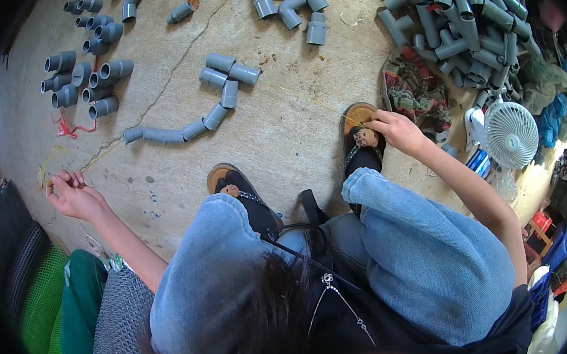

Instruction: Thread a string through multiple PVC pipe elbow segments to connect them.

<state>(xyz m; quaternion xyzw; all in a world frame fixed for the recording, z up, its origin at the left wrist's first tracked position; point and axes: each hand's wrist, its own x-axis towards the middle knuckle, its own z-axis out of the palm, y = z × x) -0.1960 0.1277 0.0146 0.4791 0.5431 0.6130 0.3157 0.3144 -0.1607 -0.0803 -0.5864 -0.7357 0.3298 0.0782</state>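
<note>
Thin yellow string is pinched in the L hand, thumb & fingers brought together on it at far L, w/ a loose loop showing just beyond the fingertips. Thin yellow string is also gripped btwn the closed fingertips of the R hand, held at the toe end of the R brown-soled sandal w/ black straps; whether it's one & the same length can't be told.

Btwn the hands, farther out on the bare grey concrete floor, a curved row of short grey plastic pipe pcs is laid end to end; its L end is met by the string from the L hand. At its upper R end, a few more short grey pcs are bunched close together. From near these, a faint yellow line is seen running down to the R hand.

Upper L, a group of loose grey plastic pipe fittings is set out, w/ a tangle of red string just below. Grey elbow & straight fittings are scattered top ctr. Upper R, a big heap of grey pipe fittings is piled up, w/ a dark plaid cloth & a round white fan nearby.
</note>
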